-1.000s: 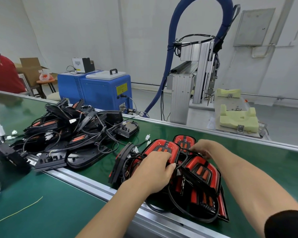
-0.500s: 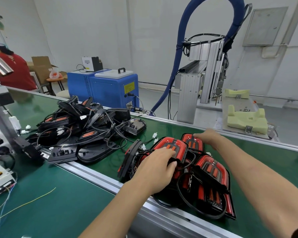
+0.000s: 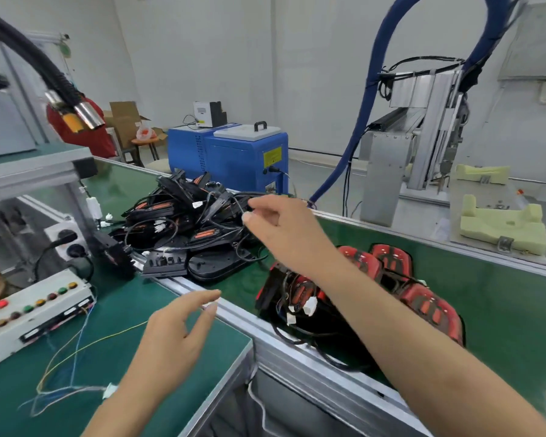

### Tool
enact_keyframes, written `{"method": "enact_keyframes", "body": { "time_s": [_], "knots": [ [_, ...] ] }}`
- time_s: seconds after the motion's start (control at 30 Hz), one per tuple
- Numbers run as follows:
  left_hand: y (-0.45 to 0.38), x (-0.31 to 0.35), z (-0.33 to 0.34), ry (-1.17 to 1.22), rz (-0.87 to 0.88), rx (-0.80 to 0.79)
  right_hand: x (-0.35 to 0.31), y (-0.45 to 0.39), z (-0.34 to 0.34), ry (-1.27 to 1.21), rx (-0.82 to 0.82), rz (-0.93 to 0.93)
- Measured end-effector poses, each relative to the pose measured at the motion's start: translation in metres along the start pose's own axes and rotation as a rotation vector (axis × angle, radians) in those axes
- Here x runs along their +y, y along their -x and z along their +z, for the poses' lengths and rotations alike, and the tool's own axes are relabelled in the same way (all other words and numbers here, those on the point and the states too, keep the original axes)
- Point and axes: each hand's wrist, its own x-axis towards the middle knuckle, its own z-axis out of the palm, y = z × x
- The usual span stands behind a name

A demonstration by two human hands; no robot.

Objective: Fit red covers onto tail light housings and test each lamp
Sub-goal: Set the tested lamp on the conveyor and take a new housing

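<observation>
Item: heap of black plastic tail light housings (image 3: 189,228) with tangled wires, far on the green belt (image 3: 501,310); light, rigid, snag-prone, we judge; our right hand (image 3: 284,228) pinches toward a wire, grasp unclear, left hand (image 3: 177,339) released; take by the shell.

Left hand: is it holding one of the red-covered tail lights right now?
No. The left hand hovers open and empty over the green bench mat, apart from the red-covered tail lights on the belt.
</observation>
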Motion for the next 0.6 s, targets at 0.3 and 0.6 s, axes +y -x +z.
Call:
{"method": "enact_keyframes", "body": {
  "time_s": [0.3,0.6],
  "knots": [
    [0.088,-0.097,-0.089,-0.065,-0.489,0.18,-0.031,0.088,0.24,-0.165,-0.51,0.079],
    [0.185,-0.135,-0.131,-0.243,-0.627,0.249,-0.049,0.142,0.333,-0.183,-0.64,0.01]
  ]
}}
